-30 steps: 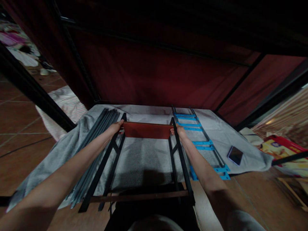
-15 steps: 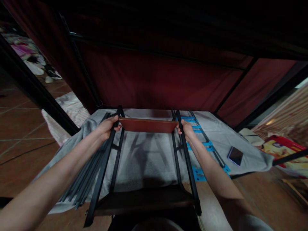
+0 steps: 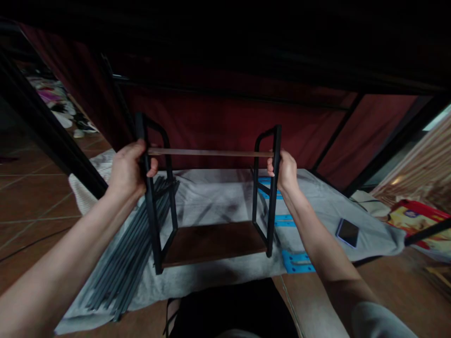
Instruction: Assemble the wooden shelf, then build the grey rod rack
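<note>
A small two-tier shelf rack with black metal side frames (image 3: 273, 197) and brown boards stands upright between my hands. Its lower board (image 3: 214, 239) is seen from above, while the upper board (image 3: 211, 153) shows edge-on. My left hand (image 3: 131, 169) is closed around the left side frame at the upper board's end. On the opposite side, my right hand (image 3: 286, 170) grips the right frame at the same height. Whether the rack's feet touch the grey cloth (image 3: 211, 202) beneath is hard to tell.
Several grey rods (image 3: 130, 253) lie bundled on the cloth at left. Blue connector pieces (image 3: 298, 261) lie at right, near a phone (image 3: 347, 232). A dark red curtain (image 3: 218, 126) hangs behind, with black frame bars either side. A red and yellow package (image 3: 416, 218) sits far right.
Both hands have tipped the rack from leaning toward me to upright. Its lower board has moved away from my lap, and the upper board has turned edge-on.
</note>
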`<state>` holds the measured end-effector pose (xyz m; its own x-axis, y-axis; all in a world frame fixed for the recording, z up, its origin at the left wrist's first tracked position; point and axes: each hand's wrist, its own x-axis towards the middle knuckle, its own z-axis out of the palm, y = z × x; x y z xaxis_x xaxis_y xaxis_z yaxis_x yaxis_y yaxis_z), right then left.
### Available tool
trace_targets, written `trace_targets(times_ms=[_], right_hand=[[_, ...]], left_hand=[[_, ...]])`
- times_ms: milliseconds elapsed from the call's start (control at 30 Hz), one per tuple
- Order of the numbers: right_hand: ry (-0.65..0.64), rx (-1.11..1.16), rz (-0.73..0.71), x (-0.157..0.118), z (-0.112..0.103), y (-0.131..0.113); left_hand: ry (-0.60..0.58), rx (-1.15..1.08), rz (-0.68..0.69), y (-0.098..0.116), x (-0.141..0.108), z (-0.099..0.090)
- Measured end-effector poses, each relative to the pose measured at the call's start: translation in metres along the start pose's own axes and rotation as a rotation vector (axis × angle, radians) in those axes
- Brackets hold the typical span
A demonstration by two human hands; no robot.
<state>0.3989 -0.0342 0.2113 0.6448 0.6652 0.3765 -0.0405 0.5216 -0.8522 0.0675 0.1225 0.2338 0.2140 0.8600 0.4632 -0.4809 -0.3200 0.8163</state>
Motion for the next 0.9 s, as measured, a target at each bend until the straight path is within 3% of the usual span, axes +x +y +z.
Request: trace_targets(times_ms=[67, 233, 500, 733, 900], right_hand=[[0.026, -0.005, -0.059, -0.005, 0.002, 0.006], [0.108, -0.026, -0.133, -0.021, -0.001, 0.028], [0.226, -0.077, -0.105, -0.048, -0.014, 0.047], [0.233, -0.116, -0.056, -0.08, -0.029, 0.042], [0.227, -0.08, -0.055, -0.103, -0.037, 0.037]], left_hand=[[0.055, 0.03, 0.112, -0.003, -0.011, 0.0], [0.134, 0.113, 0.235, -0.018, -0.041, -0.004], [0.195, 0.162, 0.226, -0.03, -0.078, -0.007], [0.278, 0.18, 0.232, -0.034, -0.11, -0.012], [0.226, 0.234, 0.3, -0.032, -0.137, -0.016]])
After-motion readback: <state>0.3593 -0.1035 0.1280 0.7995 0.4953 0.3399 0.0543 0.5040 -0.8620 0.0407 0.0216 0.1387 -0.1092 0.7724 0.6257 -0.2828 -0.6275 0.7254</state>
